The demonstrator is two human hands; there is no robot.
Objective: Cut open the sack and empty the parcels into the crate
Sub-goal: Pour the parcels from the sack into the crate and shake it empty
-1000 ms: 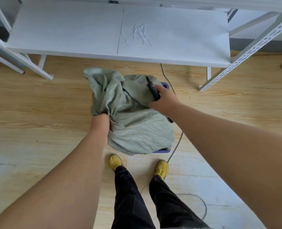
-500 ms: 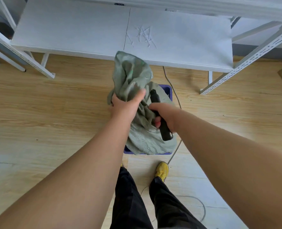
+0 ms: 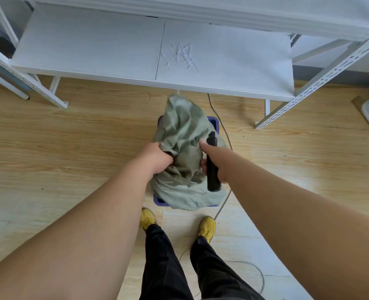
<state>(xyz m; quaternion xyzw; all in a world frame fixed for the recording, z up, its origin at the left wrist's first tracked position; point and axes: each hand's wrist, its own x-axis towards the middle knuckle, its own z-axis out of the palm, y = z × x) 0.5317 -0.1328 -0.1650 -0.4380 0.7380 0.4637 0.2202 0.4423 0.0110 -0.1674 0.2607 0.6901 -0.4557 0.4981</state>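
So compared to half a second back, the left hand (image 3: 157,158) has slid down off the top of the sack (image 3: 183,148) and now grabs it lower on the left side, and the bunched top of the sack sits a bit lower, under the shelf edge instead of overlapping it. Biggest thing in view is the white shelf (image 3: 114,44) across the top, with a bunch of white cable ties (image 3: 182,55) scattered on it, all over a wood-look floor (image 3: 60,148). The grey-green sack is crumpled and draped over the blue crate (image 3: 214,122), covering almost all of it, only the far corner and the near edge peek out. Can't see any parcels from here. Left hand's fingers are curled into a fold of the fabric. Right hand (image 3: 215,163) is wrapped around a black cutter (image 3: 212,163) and its fingers look pressed against the sack too. A grey cable (image 3: 220,122) runs along the floor past the crate's right side. Yellow shoes (image 3: 207,228) right in front of the crate.
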